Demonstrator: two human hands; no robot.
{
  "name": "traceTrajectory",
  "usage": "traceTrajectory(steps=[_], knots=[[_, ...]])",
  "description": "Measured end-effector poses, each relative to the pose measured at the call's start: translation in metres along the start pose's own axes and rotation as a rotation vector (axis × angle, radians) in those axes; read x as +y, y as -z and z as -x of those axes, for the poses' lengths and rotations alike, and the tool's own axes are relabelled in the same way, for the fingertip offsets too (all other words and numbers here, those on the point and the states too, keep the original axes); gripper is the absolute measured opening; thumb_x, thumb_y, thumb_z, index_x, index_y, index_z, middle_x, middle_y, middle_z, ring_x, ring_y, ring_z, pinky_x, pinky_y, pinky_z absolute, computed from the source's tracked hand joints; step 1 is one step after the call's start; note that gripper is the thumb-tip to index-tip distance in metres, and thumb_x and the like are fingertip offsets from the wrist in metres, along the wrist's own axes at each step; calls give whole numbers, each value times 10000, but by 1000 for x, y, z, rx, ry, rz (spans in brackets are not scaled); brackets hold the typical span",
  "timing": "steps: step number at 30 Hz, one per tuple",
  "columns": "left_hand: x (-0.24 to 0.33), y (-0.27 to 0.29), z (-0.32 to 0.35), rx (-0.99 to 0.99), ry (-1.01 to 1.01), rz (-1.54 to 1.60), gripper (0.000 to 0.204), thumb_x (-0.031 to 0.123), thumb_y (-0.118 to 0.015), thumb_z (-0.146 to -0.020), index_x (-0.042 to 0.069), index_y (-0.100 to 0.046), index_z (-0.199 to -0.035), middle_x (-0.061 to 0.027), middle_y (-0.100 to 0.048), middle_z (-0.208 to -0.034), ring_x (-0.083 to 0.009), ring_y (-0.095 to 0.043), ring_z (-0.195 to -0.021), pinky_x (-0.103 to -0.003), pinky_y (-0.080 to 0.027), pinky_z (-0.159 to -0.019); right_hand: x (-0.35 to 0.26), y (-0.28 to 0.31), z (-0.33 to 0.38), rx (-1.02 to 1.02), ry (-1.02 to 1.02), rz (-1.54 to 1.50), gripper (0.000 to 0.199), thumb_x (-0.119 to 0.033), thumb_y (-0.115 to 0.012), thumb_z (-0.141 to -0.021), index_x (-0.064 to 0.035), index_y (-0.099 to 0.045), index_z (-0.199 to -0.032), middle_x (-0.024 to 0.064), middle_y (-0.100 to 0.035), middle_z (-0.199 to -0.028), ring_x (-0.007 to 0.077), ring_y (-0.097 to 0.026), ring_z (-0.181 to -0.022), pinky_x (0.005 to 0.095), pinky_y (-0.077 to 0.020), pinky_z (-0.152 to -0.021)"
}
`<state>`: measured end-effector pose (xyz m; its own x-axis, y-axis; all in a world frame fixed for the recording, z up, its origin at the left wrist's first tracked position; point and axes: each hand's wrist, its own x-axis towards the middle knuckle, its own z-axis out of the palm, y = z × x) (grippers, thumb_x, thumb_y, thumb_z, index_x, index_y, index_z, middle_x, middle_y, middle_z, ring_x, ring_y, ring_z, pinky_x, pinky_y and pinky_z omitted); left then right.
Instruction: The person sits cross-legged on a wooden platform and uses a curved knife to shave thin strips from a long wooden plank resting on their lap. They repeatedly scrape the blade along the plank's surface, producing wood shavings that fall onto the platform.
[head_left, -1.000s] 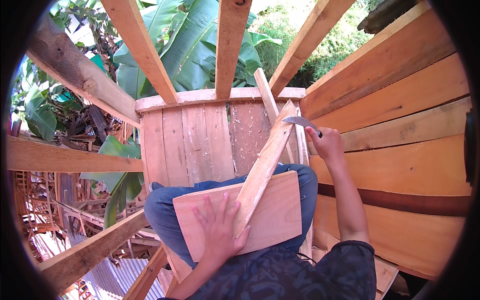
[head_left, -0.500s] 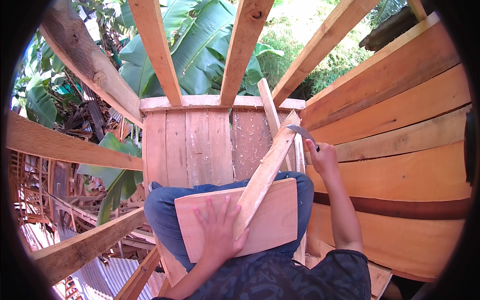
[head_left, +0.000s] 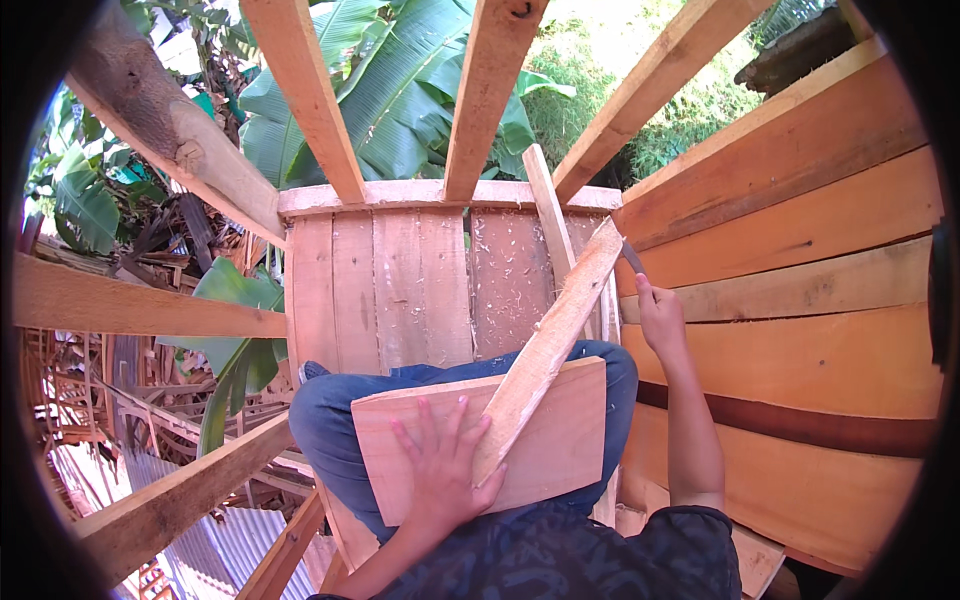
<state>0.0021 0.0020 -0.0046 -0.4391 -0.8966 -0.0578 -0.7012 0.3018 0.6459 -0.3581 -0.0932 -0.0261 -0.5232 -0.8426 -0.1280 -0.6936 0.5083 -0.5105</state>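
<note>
A flat wooden board (head_left: 555,430) rests across my lap. Over it slants a long, rough wood strip (head_left: 552,345), its pointed far end up and to the right. My left hand (head_left: 440,465) lies spread on the board, open, with the strip's near end in the crook between thumb and forefinger. Closed around a knife (head_left: 632,258), my right hand (head_left: 662,318) is just right of the strip's far end. The blade is beside that tip; whether it touches cannot be told. The knife's handle is mostly hidden in my fingers.
Wood shavings (head_left: 505,260) are scattered over the plank floor (head_left: 400,290) ahead. Another narrow stick (head_left: 548,205) leans behind the strip. A plank wall (head_left: 790,290) rises close on the right. Upright posts (head_left: 478,100) stand ahead, with banana leaves (head_left: 400,100) beyond; debris lies below on the left.
The knife has come off the strip's upper face to the right side of its far end, my right hand moving slightly right and down. My left hand keeps its place on the board.
</note>
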Motion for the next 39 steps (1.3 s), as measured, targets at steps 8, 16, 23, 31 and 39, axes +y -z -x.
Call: traceTrajectory(steps=[8,16,23,31,39], knots=[[3,1,-4,-24,21,1,637,356,-748,-696,91,-551,-1241,-177,-379,-1459,-506,-60,-1438,-695,104,-1073,1,2,39,-22,2,-119,623,-539,-523,-932,21,-634,-681,182,-534,-536,306,-544,-504,405,-414,-522],[5,4,-6,-55,28,-4,633,355,-727,-735,89,-529,-1274,-180,-357,-1482,-506,-50,-1439,-692,115,-1071,-8,6,15,98,325,398,666,-659,-561,-837,-22,-655,-669,221,-598,-604,387,-634,-625,473,-497,-587],[6,5,-5,-41,22,-4,638,354,-721,-746,88,-516,-1288,-180,-343,-1489,-493,-53,-1443,-682,115,-1078,-4,-4,7,122,294,407,730,-733,-538,-794,-27,-615,-625,202,-600,-599,378,-633,-619,469,-490,-568],[5,5,0,-17,-5,4,633,352,-719,-745,84,-518,-1282,-179,-339,-1492,-489,-53,-1444,-682,106,-1084,5,20,-22,188,12,290,750,-660,-478,-889,46,-631,-689,273,-585,-647,446,-604,-650,498,-450,-585],[2,2,2,-15,-5,14,625,360,-722,-737,87,-527,-1265,-174,-336,-1497,-488,-45,-1446,-683,103,-1085,-65,7,14,-16,101,38,689,-559,-504,-925,86,-637,-723,292,-586,-654,458,-621,-704,472,-475,-623]])
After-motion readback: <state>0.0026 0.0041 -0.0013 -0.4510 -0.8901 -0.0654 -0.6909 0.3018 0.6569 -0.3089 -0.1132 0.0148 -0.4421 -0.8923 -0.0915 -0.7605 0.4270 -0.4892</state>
